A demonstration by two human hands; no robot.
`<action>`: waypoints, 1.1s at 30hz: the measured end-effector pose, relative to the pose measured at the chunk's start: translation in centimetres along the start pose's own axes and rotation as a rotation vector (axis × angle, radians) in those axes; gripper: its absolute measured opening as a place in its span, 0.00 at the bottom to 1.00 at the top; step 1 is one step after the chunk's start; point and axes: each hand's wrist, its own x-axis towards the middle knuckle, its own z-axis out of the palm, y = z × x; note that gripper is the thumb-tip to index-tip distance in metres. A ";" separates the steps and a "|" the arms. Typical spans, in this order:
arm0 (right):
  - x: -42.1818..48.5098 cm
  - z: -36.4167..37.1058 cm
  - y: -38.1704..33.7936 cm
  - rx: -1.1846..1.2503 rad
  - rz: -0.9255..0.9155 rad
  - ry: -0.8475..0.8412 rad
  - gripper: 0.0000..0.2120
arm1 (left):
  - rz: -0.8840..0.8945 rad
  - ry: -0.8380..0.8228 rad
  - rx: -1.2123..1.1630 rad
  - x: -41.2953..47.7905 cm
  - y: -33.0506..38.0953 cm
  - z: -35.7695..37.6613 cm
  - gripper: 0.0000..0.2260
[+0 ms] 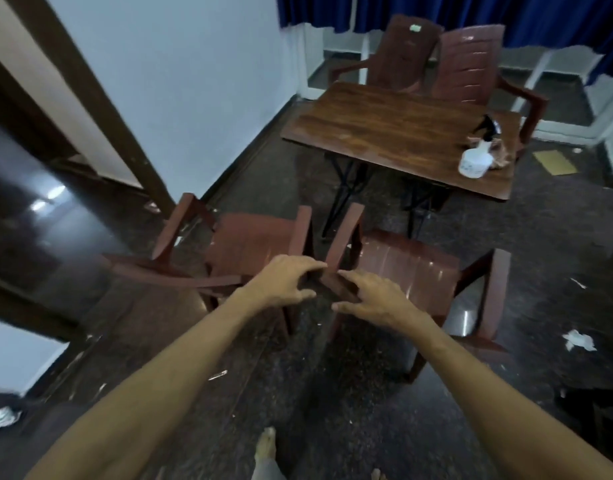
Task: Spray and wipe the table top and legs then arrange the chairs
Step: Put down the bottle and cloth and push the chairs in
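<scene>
1. Both hands reach out low in front. The left hand [284, 282] curls its fingers over the back corner of the left red-brown plastic armchair [249, 244], with the thumb under it. The right hand [377, 299] pinches the near corner of the right red-brown plastic armchair [405, 268] between fingers and thumb. The picture is a bit blurry, so I cannot tell how tight they hold.
2. The dark brown wood tabletop [384, 133] stands past these two chairs on thin black metal legs [336, 202].
3. Two more red-brown plastic armchairs [402, 53] are on the far side, close to the tabletop.
4. The two near chairs sit side by side, very close together and apart from the tabletop. I think the step now is arranging the chairs.
5. A white spray bottle with a black trigger [474, 162] sits near the right corner of the tabletop. A crumpled brown cloth [504, 152] lies just beside it. Both are put down, so the wiping looks done.
6. Next, I think the hands must hold firm and push both chairs forward evenly. The chairs should go in without bumping the black legs.
</scene>
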 end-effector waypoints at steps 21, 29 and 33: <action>24.4 13.2 -26.8 -0.210 0.068 -0.211 0.18 | -0.057 -0.406 0.128 -14.5 -37.3 -3.8 0.34; 25.9 11.2 -23.8 -0.171 0.196 -0.136 0.17 | 0.046 -0.377 0.191 -8.3 -37.6 -5.4 0.33; 26.9 10.3 -22.8 -0.157 0.218 -0.093 0.15 | 0.041 -0.398 0.249 -5.5 -37.4 -6.4 0.32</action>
